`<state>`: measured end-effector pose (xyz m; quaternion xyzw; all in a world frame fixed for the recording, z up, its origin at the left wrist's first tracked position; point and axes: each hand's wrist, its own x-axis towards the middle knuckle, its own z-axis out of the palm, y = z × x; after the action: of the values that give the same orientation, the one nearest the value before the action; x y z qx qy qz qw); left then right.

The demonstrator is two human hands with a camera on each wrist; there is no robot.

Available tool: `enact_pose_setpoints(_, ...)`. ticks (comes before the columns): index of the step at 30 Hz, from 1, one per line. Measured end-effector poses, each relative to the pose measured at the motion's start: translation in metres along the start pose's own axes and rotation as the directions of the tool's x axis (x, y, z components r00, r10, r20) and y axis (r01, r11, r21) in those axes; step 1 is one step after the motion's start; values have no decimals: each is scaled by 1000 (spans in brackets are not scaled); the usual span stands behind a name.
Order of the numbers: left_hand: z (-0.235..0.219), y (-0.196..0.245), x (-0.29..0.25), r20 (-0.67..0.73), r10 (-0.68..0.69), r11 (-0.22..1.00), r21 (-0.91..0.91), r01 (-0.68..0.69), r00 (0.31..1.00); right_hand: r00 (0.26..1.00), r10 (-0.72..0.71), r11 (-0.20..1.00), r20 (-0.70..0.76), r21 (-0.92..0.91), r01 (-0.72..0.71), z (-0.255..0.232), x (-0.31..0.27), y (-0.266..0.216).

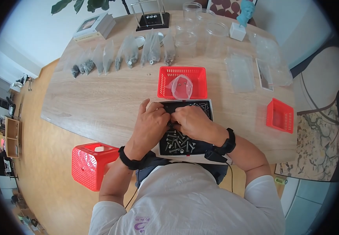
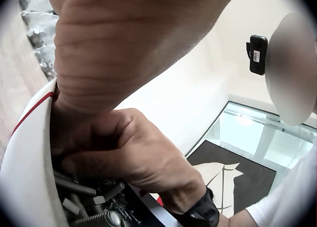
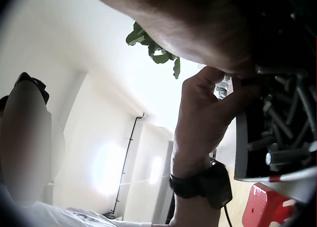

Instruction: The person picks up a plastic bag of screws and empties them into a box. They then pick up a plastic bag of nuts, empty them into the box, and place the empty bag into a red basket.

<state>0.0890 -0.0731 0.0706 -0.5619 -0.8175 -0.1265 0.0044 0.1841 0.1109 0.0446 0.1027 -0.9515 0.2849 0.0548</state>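
Note:
A white-walled box with a black inside [image 1: 202, 147] stands at the table's front edge before the person. Silver bolts [image 1: 179, 141] fill its near part, and smaller dark screws [image 1: 204, 105] lie at its far right. The left hand [image 1: 150, 124] reaches in from the left with bent fingers. From the right comes the right hand [image 1: 196, 123], its fingers bent downward close to the left fingertips. Both sets of fingertips are hidden inside the box, so I cannot tell what they hold. Bolts [image 2: 94, 219] show right below the fingers in the left wrist view.
Behind the box stands a red basket [image 1: 163, 92] with an opened clear bag [image 1: 182, 92] inside. A smaller red basket [image 1: 281, 117] is at the right. Bags of hardware [image 1: 130, 55], clear jars [image 1: 216, 41] and a Newton's cradle [image 1: 152, 21] line the back. A red stool [image 1: 85, 168] stands left.

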Motion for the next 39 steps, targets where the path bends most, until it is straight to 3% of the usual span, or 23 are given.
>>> enact_pose_setpoints(6,20,-2,-1,-11,33,993,116,-32,999,1000,10,998,-17,-55,-11,1,2,2)
enact_pose_setpoints(14,26,3,1,-25,-2,997,75,4,1000,998,46,995,46,-90,-42,-16,-2,2)
enact_pose_setpoints(16,27,2,1,-40,-1,998,65,4,999,994,2,1000,-108,-6,-3,-34,-1,-2)
enact_pose_setpoints(17,27,2,1,-21,6,997,71,-4,1000,994,0,1000,-106,-8,-1,-44,0,-6)
enact_pose_setpoints(19,27,2,0,-3,13,997,77,-13,1000,950,73,991,-304,125,-37,-59,3,-13)
enact_pose_setpoints(20,27,2,0,-4,15,997,72,-14,1000,950,72,992,-304,123,-36,-60,5,-10)
enact_pose_setpoints(22,27,3,1,-5,19,997,69,-19,1000,842,116,989,-526,139,-49,-61,9,-5)
enact_pose_setpoints(25,29,3,2,-26,19,999,51,-18,999,805,188,972,-563,223,-71,-66,13,-5)
enact_pose_setpoints(29,29,3,2,-47,20,999,38,-18,999,816,164,984,-555,151,-95,-58,14,7)
enact_pose_setpoints(31,28,2,4,-45,18,999,36,-17,999,786,121,990,-606,129,-53,-59,14,8)
enact_pose_setpoints(37,13,2,12,-170,4,984,-173,-34,985,779,172,981,-603,175,-82,-69,10,0)
enact_pose_setpoints(39,-3,6,19,-322,-33,978,-207,-36,946,815,180,981,-550,159,-110,-70,8,-1)
